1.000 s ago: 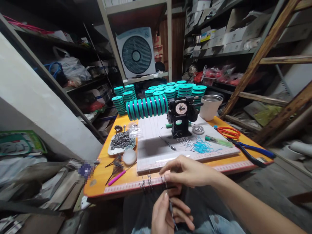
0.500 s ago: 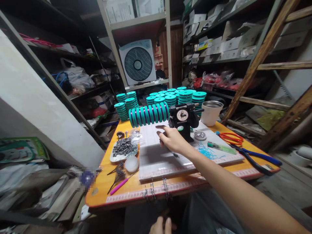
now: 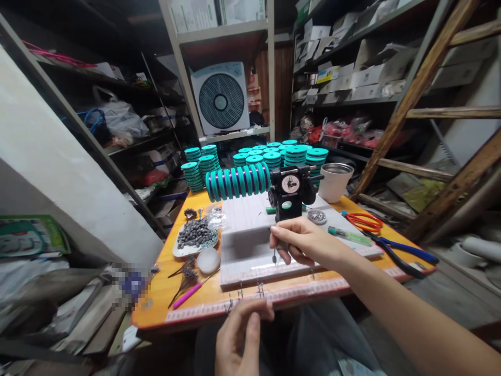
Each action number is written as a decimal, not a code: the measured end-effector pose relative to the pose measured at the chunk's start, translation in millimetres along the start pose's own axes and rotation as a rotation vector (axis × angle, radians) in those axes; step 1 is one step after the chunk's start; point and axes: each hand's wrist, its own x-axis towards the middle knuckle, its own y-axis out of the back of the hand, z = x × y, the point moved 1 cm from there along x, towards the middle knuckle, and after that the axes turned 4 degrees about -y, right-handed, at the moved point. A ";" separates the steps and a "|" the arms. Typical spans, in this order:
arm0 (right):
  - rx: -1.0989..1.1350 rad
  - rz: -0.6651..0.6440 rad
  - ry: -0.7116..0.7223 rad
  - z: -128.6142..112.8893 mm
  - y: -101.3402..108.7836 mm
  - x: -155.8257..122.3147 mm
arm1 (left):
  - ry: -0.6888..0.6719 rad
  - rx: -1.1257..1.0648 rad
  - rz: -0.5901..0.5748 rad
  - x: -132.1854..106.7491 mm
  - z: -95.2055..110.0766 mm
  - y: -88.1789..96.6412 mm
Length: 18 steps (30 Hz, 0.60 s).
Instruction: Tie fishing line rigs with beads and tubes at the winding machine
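My right hand (image 3: 301, 243) is above the white board (image 3: 242, 261), thumb and forefinger pinched. From the pinch hangs a small dark piece with a thin stem (image 3: 274, 258); its exact kind is too small to tell. My left hand (image 3: 242, 334) is low in front of the table's near edge, fingers curved and thumb apart, with nothing visible in it. Behind my right hand, a black winding machine (image 3: 289, 193) with a round dial carries a row of teal spools (image 3: 238, 181) wound with dark purple line. Thin lines run down from the spools over the board.
On the left are a tray (image 3: 180, 253) of grey beads, a round white lid (image 3: 209, 260) and a pink-handled needle tool (image 3: 188, 295). On the right lie a green tube (image 3: 352, 236), blue-handled pliers (image 3: 410, 250) and an orange cord (image 3: 364, 222). Stacked teal spools (image 3: 270, 156) stand behind.
My right hand has drawn back toward me from below the spools and now has the small dark piece pinched. My left hand has risen toward the table edge.
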 end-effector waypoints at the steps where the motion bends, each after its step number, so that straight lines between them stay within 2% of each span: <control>1: 0.021 -0.024 -0.011 1.1 -0.4 -3.3 | -0.015 0.009 0.000 4.4 1.9 -3.2; 3: 0.059 -0.072 -0.028 3.5 -2.1 -8.9 | -0.017 -0.012 -0.040 13.3 1.9 -11.3; 6: 0.116 -0.130 -0.041 6.4 -6.4 -14.4 | 0.012 -0.058 -0.163 27.2 -0.1 -25.4; 11: 0.238 -0.174 -0.064 10.5 -11.8 -17.0 | -0.028 0.011 -0.306 42.4 6.3 -43.7; 18: 0.364 -0.218 -0.095 18.6 -11.9 -16.3 | -0.038 0.021 -0.352 35.2 1.8 -47.2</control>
